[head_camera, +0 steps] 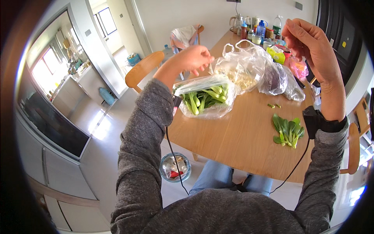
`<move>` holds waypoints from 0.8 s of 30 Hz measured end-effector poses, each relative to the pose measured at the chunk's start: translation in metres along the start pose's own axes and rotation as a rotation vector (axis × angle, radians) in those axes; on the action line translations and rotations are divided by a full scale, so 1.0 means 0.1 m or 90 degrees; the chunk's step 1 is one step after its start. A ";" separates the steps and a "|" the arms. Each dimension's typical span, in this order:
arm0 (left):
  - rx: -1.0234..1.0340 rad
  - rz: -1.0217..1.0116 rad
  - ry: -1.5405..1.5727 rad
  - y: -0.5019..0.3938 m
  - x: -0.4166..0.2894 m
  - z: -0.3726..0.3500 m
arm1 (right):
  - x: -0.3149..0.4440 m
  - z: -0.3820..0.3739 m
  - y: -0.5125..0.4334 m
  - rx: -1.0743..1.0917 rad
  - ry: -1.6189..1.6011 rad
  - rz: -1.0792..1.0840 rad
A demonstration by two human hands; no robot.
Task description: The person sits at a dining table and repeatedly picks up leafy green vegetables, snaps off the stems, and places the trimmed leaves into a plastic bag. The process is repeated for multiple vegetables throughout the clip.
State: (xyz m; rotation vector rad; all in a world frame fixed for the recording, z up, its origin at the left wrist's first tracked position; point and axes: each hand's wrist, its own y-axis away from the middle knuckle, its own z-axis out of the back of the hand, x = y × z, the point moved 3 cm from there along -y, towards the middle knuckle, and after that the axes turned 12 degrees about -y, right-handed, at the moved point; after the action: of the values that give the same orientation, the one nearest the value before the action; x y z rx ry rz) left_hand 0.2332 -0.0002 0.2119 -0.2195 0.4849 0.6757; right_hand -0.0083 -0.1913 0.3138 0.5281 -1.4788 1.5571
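Note:
My left hand is raised above the far side of the open plastic bag of bok choy, its fingers loosely curled and no object visible in them. On the right, my right hand is held up high, fingers bent toward the thumb; whether something small is pinched there cannot be told. Loose bok choy leaves lie on the wooden table near its right side, with small cut green stem pieces just beyond them. A clear bag of pale sprouts stands behind the bok choy bag.
Plastic bags with dark produce lie at the back right. Behind them stand bottles and jars. Wooden chairs flank the table. A lined waste bin is on the floor at the left, and black cables hang from both forearms.

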 end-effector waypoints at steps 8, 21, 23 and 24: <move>0.063 -0.043 -0.221 -0.28 0.23 -1.14 | -0.66 -0.46 -0.08 0.020 -0.181 -0.107; -0.170 -0.092 -0.261 -0.26 0.44 -1.36 | -1.76 -0.75 0.36 -0.061 -0.433 -0.268; -0.207 -0.122 -0.223 -0.18 0.36 -1.26 | -1.91 -0.73 0.46 -0.078 -0.441 -0.308; -0.226 -0.123 -0.204 -0.14 0.29 -1.19 | -1.98 -0.72 0.50 -0.097 -0.431 -0.336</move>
State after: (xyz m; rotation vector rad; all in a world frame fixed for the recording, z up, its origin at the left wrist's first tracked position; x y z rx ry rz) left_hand 0.2190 -0.0362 0.0945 -0.4774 0.0327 0.5896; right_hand 0.0702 -0.1787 0.1127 1.3213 -1.7320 0.8694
